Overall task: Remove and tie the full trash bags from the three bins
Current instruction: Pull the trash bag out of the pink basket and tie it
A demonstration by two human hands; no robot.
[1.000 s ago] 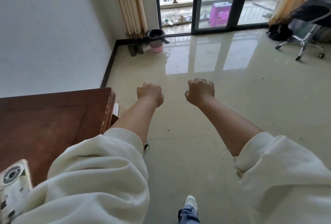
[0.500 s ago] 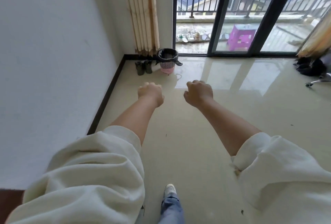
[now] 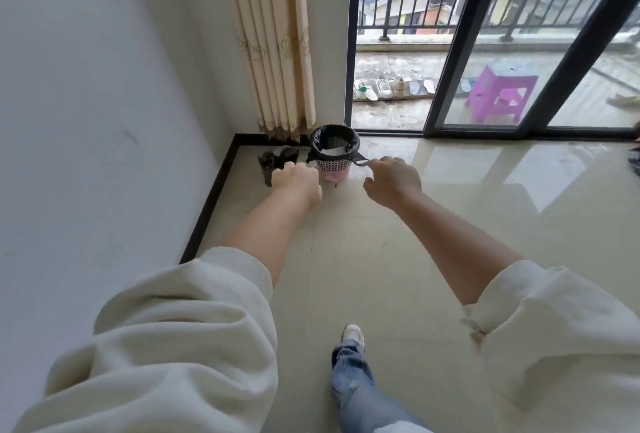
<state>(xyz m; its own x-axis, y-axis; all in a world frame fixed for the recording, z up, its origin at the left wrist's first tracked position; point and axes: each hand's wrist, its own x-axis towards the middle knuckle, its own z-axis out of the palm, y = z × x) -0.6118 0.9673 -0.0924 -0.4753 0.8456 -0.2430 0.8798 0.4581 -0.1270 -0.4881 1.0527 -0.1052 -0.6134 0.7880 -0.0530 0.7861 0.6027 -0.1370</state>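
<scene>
A small pink lattice bin stands in the far corner of the floor, below the curtain. It is lined with a black trash bag folded over the rim, and something white lies inside. A bag handle loop sticks out to the right. My left hand is held out in the air with its fingers curled and holds nothing; it lines up just left of the bin. My right hand is out to the bin's right, fingers loosened, with a fingertip lined up with the handle loop. Neither hand touches the bag.
A white wall with a black baseboard runs along the left. A pair of dark shoes sits left of the bin. A beige curtain hangs above it. Sliding glass doors show a balcony with a purple stool.
I have walked closer to the corner bin, which now looks larger. Both arms stay stretched forward. My right hand has loosened from a fist; the left remains curled.
</scene>
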